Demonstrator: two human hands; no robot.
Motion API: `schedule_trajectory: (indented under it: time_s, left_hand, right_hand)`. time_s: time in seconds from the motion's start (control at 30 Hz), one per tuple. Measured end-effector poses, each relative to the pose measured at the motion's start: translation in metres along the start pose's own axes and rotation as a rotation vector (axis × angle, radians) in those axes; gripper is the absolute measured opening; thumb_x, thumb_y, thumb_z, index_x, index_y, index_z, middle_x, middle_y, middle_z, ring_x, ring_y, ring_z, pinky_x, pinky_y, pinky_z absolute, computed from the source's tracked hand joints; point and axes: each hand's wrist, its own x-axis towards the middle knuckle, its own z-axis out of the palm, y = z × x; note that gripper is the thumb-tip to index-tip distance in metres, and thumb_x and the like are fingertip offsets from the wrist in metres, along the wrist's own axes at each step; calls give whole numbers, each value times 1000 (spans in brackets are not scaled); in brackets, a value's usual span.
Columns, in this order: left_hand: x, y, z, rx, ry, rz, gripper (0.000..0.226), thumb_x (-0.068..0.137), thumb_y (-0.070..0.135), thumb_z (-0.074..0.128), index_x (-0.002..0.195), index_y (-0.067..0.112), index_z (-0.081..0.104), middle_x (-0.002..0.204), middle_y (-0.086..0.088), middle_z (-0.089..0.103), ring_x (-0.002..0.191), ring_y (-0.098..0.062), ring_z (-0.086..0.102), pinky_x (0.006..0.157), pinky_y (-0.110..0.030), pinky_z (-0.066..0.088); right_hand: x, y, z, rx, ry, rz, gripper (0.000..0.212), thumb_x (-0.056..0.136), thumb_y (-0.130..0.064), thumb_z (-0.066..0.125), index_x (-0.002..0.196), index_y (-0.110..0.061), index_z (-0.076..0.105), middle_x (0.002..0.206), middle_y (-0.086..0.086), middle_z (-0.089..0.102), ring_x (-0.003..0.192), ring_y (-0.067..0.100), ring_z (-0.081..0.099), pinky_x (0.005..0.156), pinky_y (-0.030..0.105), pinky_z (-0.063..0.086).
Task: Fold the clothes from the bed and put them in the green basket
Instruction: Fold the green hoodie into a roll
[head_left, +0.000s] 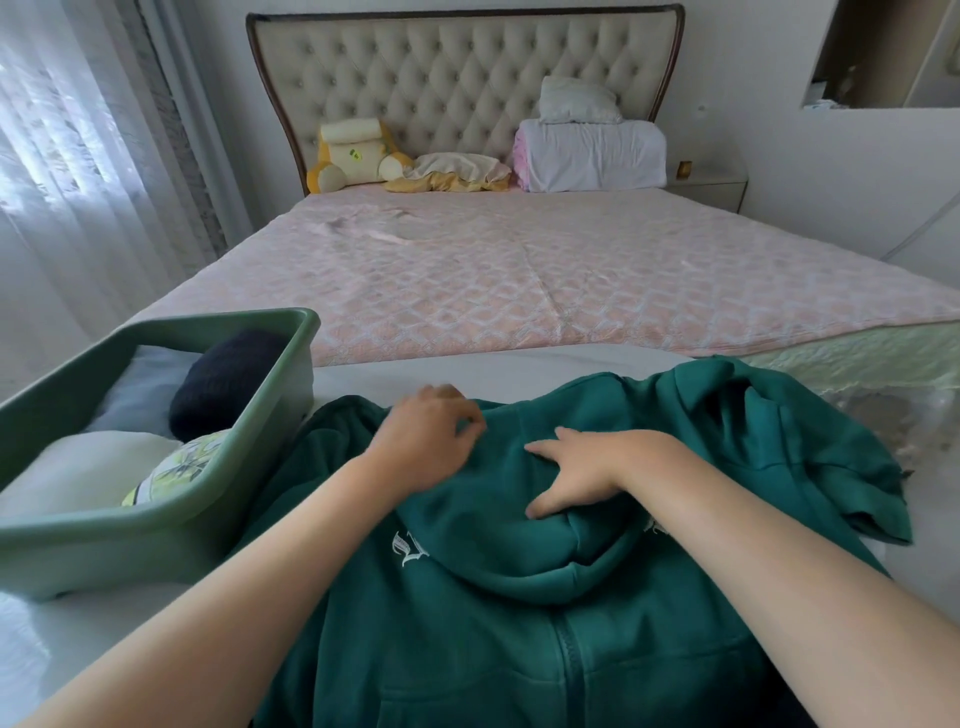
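**Bedroom, foot of the bed (519, 270): hoodie (519, 649) laid out beside the green basket (156, 535)**

Pink quilted cover stretched over the bed up to a tufted headboard (457, 78) at the top of the frame. A yellow plush toy (353, 153) and a roll of folded bedding (592, 156) sat against it. Sheer curtains (62, 156) filled the upper left.

Across the lower centre and right, the dark green hoodie lay on a white surface, zip upward, its hood (493, 545) folded down over the chest. The right hand (587, 467) rested on the hood, released, with fingers spread flat on the cloth. The left hand (426, 441) sat on the hoodie's far edge with fingers curled. Whether it pinched the fabric could not be told, as the fingers were blurred.

At the lower left stood the green basket, its right wall touching the hoodie. It held a dark navy knit bundle (223, 384), a white folded piece (78, 467) and a leaf-patterned item (176, 467).
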Motion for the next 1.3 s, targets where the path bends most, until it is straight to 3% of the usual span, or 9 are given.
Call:
schedule_trajectory:
  time_s: [0.1,0.2,0.4,0.67,0.77,0.87,0.93,1.1,1.3]
  left_hand:
    - [17,-25,4,86,220,-151,28,100,21,41,114,20,65,118,-6,56,106,-26,52,89,-40,45]
    - [33,-49,2,-3,35,-418,32,99,22,35,116,17,62,115,-8,60,93,-27,57,82,-39,50]
    - [49,-48,2,23,-305,-377,45,92,62,46,120,32,64,118,9,63,101,-18,61,94,-38,51]
    - [75,-64,9,-791,313,-471,30,85,4,69,82,34,72,107,-5,67,87,-19,65,78,-33,58]
    - [81,-64,9,-798,462,-472,36,90,4,62,104,36,72,118,-3,68,100,-19,65,90,-33,55]
    - [79,-64,26,-427,325,-431,57,94,5,57,148,22,43,141,-8,51,125,-26,51,98,-33,42]
    - [75,-64,36,-129,312,-410,66,92,2,56,151,20,32,142,-13,41,126,-31,43,96,-39,39]
    - [82,-25,31,-69,59,-114,34,99,22,46,128,27,62,137,1,53,121,-25,53,99,-42,45]
    - [66,-43,70,179,-336,-152,74,84,84,21,149,58,-3,166,10,-6,152,-25,-12,115,-68,-1]
  right_hand:
    - [7,4,-7,55,340,-17,61,84,-73,50,133,-38,57,140,-2,52,128,22,51,102,40,45]
    - [24,20,-15,130,652,24,30,99,-37,44,121,-29,63,130,2,51,115,24,52,89,37,48]
    - [54,47,-25,-100,511,104,80,87,5,38,154,-37,29,153,5,29,100,28,61,70,35,50]
    - [87,53,-36,-70,652,72,48,90,3,43,134,-15,46,128,13,47,89,31,58,68,37,46]
    - [97,52,-36,77,834,70,49,88,6,46,134,-10,40,124,14,41,77,28,53,60,37,43]
    - [110,47,-27,165,712,55,55,99,-19,51,148,-16,27,151,17,23,122,37,48,98,48,45]
    - [115,44,-19,157,497,79,64,104,-38,42,158,-23,10,165,14,-5,151,35,11,120,58,16]
    - [109,31,-14,-37,534,47,56,106,-44,27,158,-28,16,168,12,-10,154,29,-12,121,60,-4]
    - [103,41,10,107,330,76,73,95,-75,20,158,-43,3,167,-3,-18,154,17,-15,119,65,1]
